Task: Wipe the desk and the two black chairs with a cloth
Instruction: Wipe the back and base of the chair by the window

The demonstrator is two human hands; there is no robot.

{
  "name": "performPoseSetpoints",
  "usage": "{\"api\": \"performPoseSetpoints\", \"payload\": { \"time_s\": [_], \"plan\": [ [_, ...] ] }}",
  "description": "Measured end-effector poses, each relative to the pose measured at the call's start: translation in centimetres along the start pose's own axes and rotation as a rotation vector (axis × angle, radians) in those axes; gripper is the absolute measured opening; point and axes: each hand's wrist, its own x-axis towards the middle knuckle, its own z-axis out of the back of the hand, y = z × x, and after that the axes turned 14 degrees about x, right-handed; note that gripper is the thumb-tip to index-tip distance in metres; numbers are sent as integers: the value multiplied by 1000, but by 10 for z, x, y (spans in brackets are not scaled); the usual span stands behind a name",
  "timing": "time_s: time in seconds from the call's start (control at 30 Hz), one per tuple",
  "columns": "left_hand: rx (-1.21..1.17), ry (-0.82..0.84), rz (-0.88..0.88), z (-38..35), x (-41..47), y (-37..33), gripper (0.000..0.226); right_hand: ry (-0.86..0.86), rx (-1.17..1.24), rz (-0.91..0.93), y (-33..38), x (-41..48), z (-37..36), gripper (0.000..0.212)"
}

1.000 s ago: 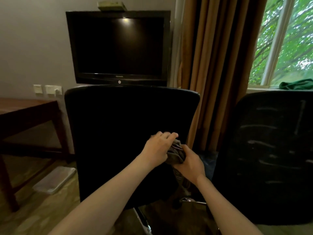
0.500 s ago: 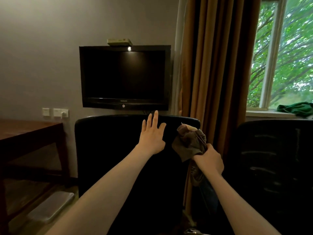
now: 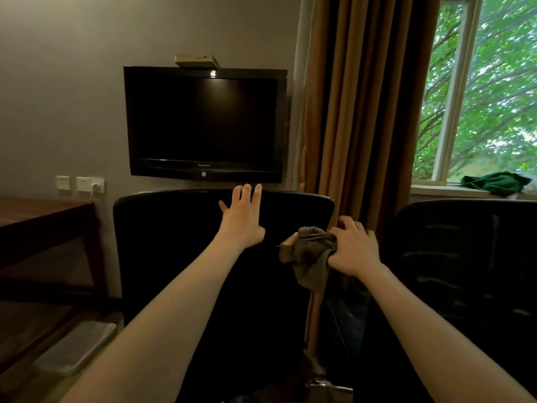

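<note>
A black chair [image 3: 174, 257] stands in front of me with its backrest facing me. My left hand [image 3: 242, 218] lies flat against the backrest just under its top edge, fingers straight. My right hand [image 3: 353, 247] grips a bunched brown-grey cloth [image 3: 308, 254] and holds it against the backrest's right side. A second black chair [image 3: 465, 271] with a mesh back stands to the right. The dark wooden desk [image 3: 37, 210] shows at the left edge.
A black TV [image 3: 203, 123] hangs on the wall behind the chair, with a small box on top. Brown curtains [image 3: 363, 112] hang beside a window. A green cloth [image 3: 494, 183] lies on the sill. A clear plastic tray [image 3: 75, 347] lies on the floor under the desk.
My left hand let go of the cloth and rose to the top of the backrest. My right hand carried the cloth up, then lowered it onto the backrest's right side. The view tilted up.
</note>
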Motion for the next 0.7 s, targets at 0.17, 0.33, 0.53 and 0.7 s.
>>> {"api": "performPoseSetpoints", "payload": {
  "time_s": [0.17,0.33,0.53,0.7],
  "plan": [
    [-12,-19,9,3,-9,12,94,52,-67,84,21,3,13,58],
    [-37,-47,9,2,-19,42,86,89,-41,100,48,19,23,58],
    [-27,-125,78,-4,-32,91,75,104,-64,192,86,33,14,61],
    [15,-119,265,-1,-33,107,69,62,50,328,110,24,-1,55]
  ]
}}
